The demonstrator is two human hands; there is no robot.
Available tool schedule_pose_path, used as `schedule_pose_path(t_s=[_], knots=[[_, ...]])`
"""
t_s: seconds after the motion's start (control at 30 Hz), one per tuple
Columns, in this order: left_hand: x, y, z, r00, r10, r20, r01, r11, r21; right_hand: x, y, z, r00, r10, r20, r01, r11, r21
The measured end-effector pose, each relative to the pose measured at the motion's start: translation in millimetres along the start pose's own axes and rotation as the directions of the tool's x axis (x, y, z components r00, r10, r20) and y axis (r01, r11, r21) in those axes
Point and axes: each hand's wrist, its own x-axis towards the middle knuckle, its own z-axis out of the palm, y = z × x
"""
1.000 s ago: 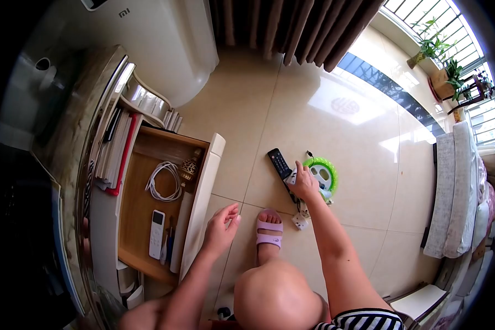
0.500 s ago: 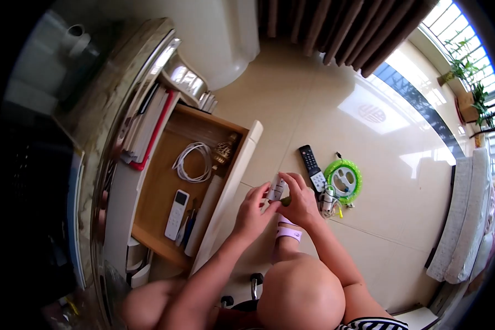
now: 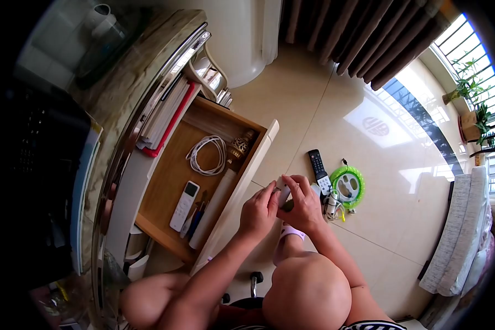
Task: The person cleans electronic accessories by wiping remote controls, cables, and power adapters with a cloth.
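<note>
My left hand (image 3: 258,210) and my right hand (image 3: 303,208) meet in front of my knees, beside the open drawer. Between their fingers is a small whitish object (image 3: 284,195), mostly covered, so its kind cannot be made out. Both hands are closed on it with bent fingers. Something dark green shows just below it, by my right thumb. On the floor beyond my right hand lie a black remote control (image 3: 316,164), a white remote with several buttons (image 3: 324,185), a bright green coil on a white reel (image 3: 348,187) and a bundled white cable (image 3: 333,207).
The wooden drawer (image 3: 165,220) holds a coiled white cable (image 3: 208,156), a white air-conditioner remote (image 3: 185,205), a gold ornament (image 3: 238,147) and pen-like tools (image 3: 195,220). Books (image 3: 162,118) stand above it. A brown curtain (image 3: 357,38) hangs ahead; grey-white padding (image 3: 456,231) lies right.
The view has shifted, so the drawer and floor items appear farther right. My left fingers have moved over the whitish object, which is turned and more covered now.
</note>
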Motion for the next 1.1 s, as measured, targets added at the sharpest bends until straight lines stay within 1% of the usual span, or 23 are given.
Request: schedule_pose_path(t_s=[0.1,0.17,0.2,0.27,0.3,0.33,0.37,0.4,0.43,0.57,0.6,0.63,0.7,0.77,0.8,0.83,0.9,0.93,0.97,1.0,1.07,1.1], knots=[[-1.5,0.2,-0.6,0.999,0.031,-0.023,-0.031,0.999,0.011,0.5,-0.7,-0.9,1.000,-0.015,0.002,0.015,1.000,0.001],[-2.0,0.4,-1.6,0.997,-0.080,-0.005,0.079,0.995,-0.053,0.0,-0.3,0.5,1.000,-0.030,0.000,0.030,0.999,-0.013],[-2.2,0.0,-1.8,0.997,-0.081,-0.005,0.081,0.995,-0.056,0.0,-0.7,0.0,1.000,-0.030,0.002,0.030,0.999,-0.015],[-1.4,-0.7,-2.9,0.958,-0.282,0.044,0.283,0.917,-0.282,1.1,-1.9,-1.5,1.000,-0.020,0.011,0.020,1.000,0.013],[-1.1,-4.9,-2.0,0.958,-0.282,0.044,0.283,0.917,-0.282,1.3,-1.8,-1.6,1.000,-0.021,0.011,0.020,1.000,0.013],[-0.8,-11.7,-0.2,0.937,-0.330,0.116,0.346,0.828,-0.442,1.3,-1.5,-1.6,0.999,-0.034,0.006,0.033,0.999,0.017],[-0.5,-16.4,0.3,0.911,-0.363,0.195,0.405,0.706,-0.581,1.5,-1.1,-1.8,0.999,-0.047,0.001,0.047,0.999,0.021],[0.8,-16.9,-2.0,0.903,-0.362,0.230,0.425,0.681,-0.597,1.9,-0.5,-1.8,0.999,-0.048,0.002,0.048,0.999,0.021],[1.4,-17.4,-2.2,0.903,-0.364,0.228,0.425,0.680,-0.597,2.0,0.1,-1.5,0.999,-0.053,-0.001,0.053,0.998,0.026],[2.1,-13.2,-3.4,0.855,-0.418,0.306,0.504,0.532,-0.680,1.0,3.4,0.4,0.999,-0.047,-0.020,0.048,0.999,0.024],[2.4,-11.2,-3.0,0.869,-0.399,0.292,0.484,0.566,-0.667,0.5,2.1,-2.0,1.000,-0.013,0.000,0.013,1.000,0.026],[1.4,-13.9,0.1,0.888,-0.363,0.282,0.458,0.663,-0.591,-0.8,2.5,-2.5,1.000,0.018,0.024,-0.019,0.999,0.039],[-3.3,-14.8,6.9,0.926,-0.318,0.203,0.376,0.733,-0.566,-1.7,4.6,1.6,1.000,-0.007,0.001,0.007,0.999,0.037],[1.6,-15.4,-0.5,0.915,-0.333,0.226,0.402,0.763,-0.505,0.8,0.9,-0.4,1.000,-0.015,0.018,0.014,0.999,0.043],[4.9,-16.1,-5.8,0.932,-0.297,0.208,0.363,0.771,-0.524,2.8,-0.4,0.0,0.999,-0.032,0.008,0.031,0.998,0.057],[7.2,-15.3,-14.2,0.925,-0.318,0.208,0.379,0.757,-0.533,4.4,-1.2,-0.3,0.999,-0.046,-0.003,0.046,0.997,0.068],[16.4,-26.5,-29.2,0.930,-0.336,0.147,0.352,0.705,-0.616,8.1,-7.0,-6.5,1.000,-0.011,-0.015,0.013,0.993,0.119],[21.5,-32.9,-43.7,0.918,-0.355,0.175,0.380,0.664,-0.644,7.7,-8.9,-7.9,0.999,0.032,-0.007,-0.031,0.991,0.128],[26.5,-37.3,-59.1,0.911,-0.390,0.135,0.377,0.653,-0.656,7.1,-9.3,-9.0,0.997,0.075,0.001,-0.075,0.988,0.136],[29.3,-47.3,-70.1,0.915,-0.400,0.046,0.308,0.620,-0.721,5.5,-4.7,-6.2,0.999,0.044,-0.028,-0.040,0.990,0.134],[31.9,-60.6,-101.5,0.869,-0.481,-0.114,0.269,0.654,-0.707,2.6,-2.8,-4.3,0.998,0.060,-0.016,-0.057,0.988,0.143],[30.7,-84.0,-113.3,0.864,-0.473,-0.171,0.242,0.690,-0.683,1.5,-2.2,-3.3,0.997,0.079,-0.004,-0.077,0.986,0.148]])
